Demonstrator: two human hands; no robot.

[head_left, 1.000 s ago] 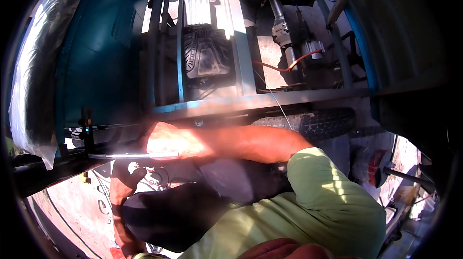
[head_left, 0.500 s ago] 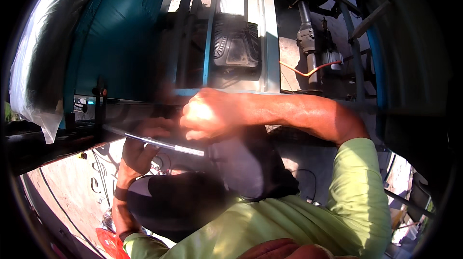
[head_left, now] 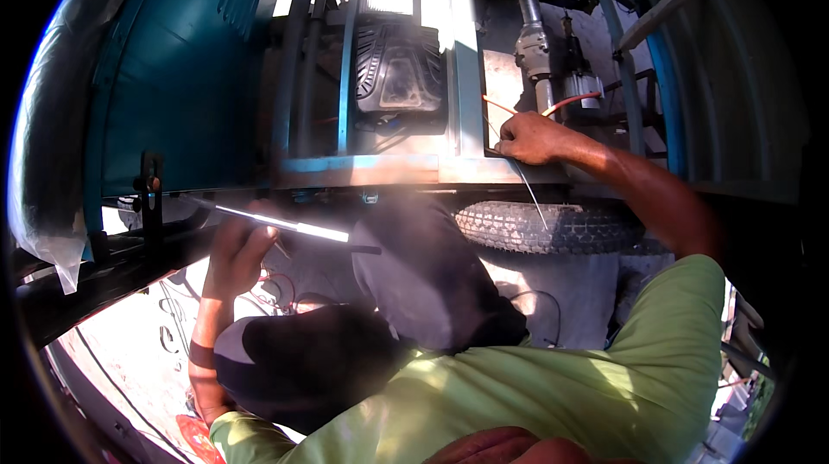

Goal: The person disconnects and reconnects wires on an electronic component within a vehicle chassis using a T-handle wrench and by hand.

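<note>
My right hand (head_left: 528, 139) is at the blue-grey metal frame, its fingers closed round a thin pale wire (head_left: 531, 192). The wire's lower end hangs past the frame's edge, in front of a tyre. On the left, below the frame, my left hand (head_left: 235, 250) is partly in shadow. A long thin shiny rod (head_left: 298, 226) lies across it, with the thumb just under the rod and the other fingers mostly hidden. An orange cable (head_left: 570, 102) runs just beyond my right hand.
Between the frame's rails sits a dark ribbed engine-like unit (head_left: 399, 75). A metal shaft assembly (head_left: 533, 45) stands at the far right. The tyre (head_left: 553, 229) lies under the near rail (head_left: 371, 172). A teal panel (head_left: 181, 92) and a plastic-wrapped part (head_left: 60, 162) flank the left side.
My right hand has moved right from beside the left hand to the wire at the frame. The left hand and shiny rod have shifted slightly up. The view has shifted, and the tyre now shows.
</note>
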